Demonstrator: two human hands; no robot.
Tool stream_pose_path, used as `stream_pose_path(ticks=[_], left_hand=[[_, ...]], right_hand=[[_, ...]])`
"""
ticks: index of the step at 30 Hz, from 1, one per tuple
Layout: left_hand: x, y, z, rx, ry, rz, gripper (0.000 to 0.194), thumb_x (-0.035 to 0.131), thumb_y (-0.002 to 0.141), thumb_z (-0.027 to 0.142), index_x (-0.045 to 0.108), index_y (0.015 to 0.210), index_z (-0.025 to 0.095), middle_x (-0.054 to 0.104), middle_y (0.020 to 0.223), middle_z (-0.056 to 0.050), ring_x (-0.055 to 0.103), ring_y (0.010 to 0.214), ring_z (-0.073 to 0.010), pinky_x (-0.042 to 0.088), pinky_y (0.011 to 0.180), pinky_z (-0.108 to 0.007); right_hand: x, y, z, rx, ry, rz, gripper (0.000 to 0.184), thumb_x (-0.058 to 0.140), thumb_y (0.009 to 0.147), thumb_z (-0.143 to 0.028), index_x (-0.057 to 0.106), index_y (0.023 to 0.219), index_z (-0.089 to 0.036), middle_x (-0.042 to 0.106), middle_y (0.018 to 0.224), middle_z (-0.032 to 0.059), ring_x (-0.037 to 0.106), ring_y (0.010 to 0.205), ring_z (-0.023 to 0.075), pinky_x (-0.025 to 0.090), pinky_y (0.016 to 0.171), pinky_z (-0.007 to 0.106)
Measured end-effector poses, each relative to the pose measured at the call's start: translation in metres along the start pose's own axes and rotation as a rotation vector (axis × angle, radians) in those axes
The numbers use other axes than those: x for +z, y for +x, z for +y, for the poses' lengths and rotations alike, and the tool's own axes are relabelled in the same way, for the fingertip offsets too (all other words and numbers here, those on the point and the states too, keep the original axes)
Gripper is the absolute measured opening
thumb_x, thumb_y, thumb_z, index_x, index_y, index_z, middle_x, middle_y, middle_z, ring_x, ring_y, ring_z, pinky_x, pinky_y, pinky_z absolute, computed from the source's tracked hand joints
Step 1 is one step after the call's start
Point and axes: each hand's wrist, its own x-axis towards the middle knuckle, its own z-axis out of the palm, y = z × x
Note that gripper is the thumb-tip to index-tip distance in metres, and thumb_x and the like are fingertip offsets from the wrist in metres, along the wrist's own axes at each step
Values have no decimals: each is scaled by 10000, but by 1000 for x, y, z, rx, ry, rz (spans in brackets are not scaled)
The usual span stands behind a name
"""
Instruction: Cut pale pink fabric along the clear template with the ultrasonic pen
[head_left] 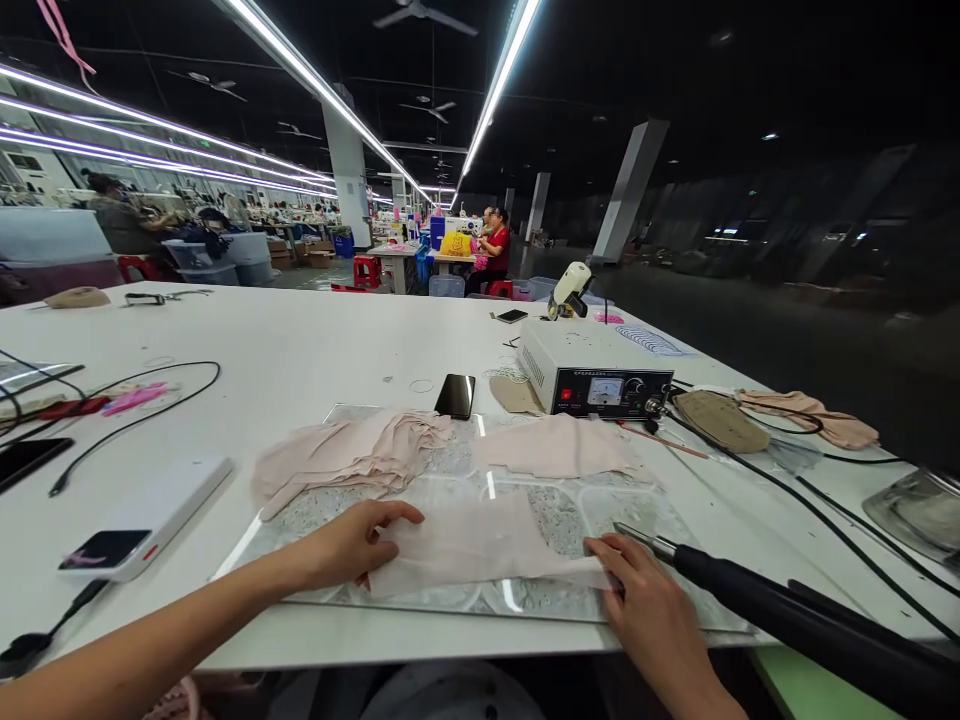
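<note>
- Grip differs by side: left hand [349, 545] half curled on left end of pale cloth piece [465, 540], thumb and forefinger apart; cannot tell whether it pinches or merely steadies.
- Right hand [652, 600] nearly closed, thumb and fingers pinching the cloth's narrow right end. Two-ended hold likely keeps thin fabric spread.
- Cloth piece lies over the near half of clear board [559, 515], a hard, smooth base, presumably sparing the worktop [300, 330].
- Black-handled tool [739, 585]: metal tip over board's right part, just beside right hand; within easy reach there. Whether that hand bears on it, cannot tell.
- Layered cloth stack [352, 450] on board's far left; smaller cloth pile [562, 445] far right. Apart, probably so they don't mix.
- Phone [456, 396] at board's far edge.
- Metered control box [615, 390] beyond board's far right, dial facing the person, likely for reading.
- White device [150, 520] left of board, cable plugged in.
</note>
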Motion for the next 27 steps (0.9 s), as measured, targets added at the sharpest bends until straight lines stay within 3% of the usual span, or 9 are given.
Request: stream_pose_path(ticks=[4, 8, 13, 18, 20, 23, 27], left_hand=[[-2, 0, -2, -5, 38, -2, 578, 543, 707, 390, 594, 1246, 188, 555, 974, -50, 477, 590, -125, 464, 530, -239], [-4, 0, -12, 35, 143, 14, 524, 521, 788, 431, 606, 1262, 226, 555, 836, -20, 500, 622, -154, 460, 561, -239], [-11, -7, -25, 79, 408, 102, 418, 469, 868, 408, 655, 1207, 247, 586, 744, -9, 542, 625, -169, 444, 575, -236], [-2, -10, 2, 424, 632, 179, 392, 348, 974, 271, 620, 1253, 225, 650, 1069, -85, 647, 775, -170, 505, 705, -256], [12, -1, 22, 624, 669, 116, 403, 322, 986, 205, 603, 1275, 208, 632, 1175, -110, 659, 933, -195, 521, 819, -285], [35, 22, 44, 904, 727, -52, 360, 409, 995, 223, 576, 1312, 192, 533, 1394, -124, 526, 1253, -276, 419, 1063, -392], [51, 49, 52, 998, 692, -103, 337, 401, 1014, 225, 601, 1280, 177, 604, 1305, -147, 580, 1192, -276, 428, 1057, -408]], right_hand=[[-18, -4, -4, -4, 24, 22, 282, 436, 932, -263, 624, 1136, -213, 701, 1028, 74, 704, 920, 205, 593, 638, 285], [-30, 2, -24, -140, 242, -65, 313, 487, 926, -239, 564, 1230, -237, 679, 1055, 66, 673, 993, 177, 586, 777, 269], [-29, 10, -27, -115, 378, -117, 138, 507, 905, -160, 588, 984, -240, 652, 987, 71, 661, 937, 175, 582, 742, 271], [-23, 17, -14, -115, 451, -142, 146, 478, 890, -109, 545, 894, -239, 648, 992, 65, 663, 929, 169, 576, 748, 277], [-19, 18, -9, -120, 428, -97, 157, 472, 892, -106, 552, 931, -236, 651, 988, 64, 671, 920, 164, 575, 759, 275], [-18, 13, -2, -72, 353, -44, 148, 484, 903, -140, 564, 987, -232, 660, 959, 63, 685, 879, 166, 576, 747, 272], [-27, 1, 5, 22, 339, -35, 135, 506, 909, -197, 591, 1002, -247, 677, 901, 44, 696, 819, 166, 574, 689, 242]])
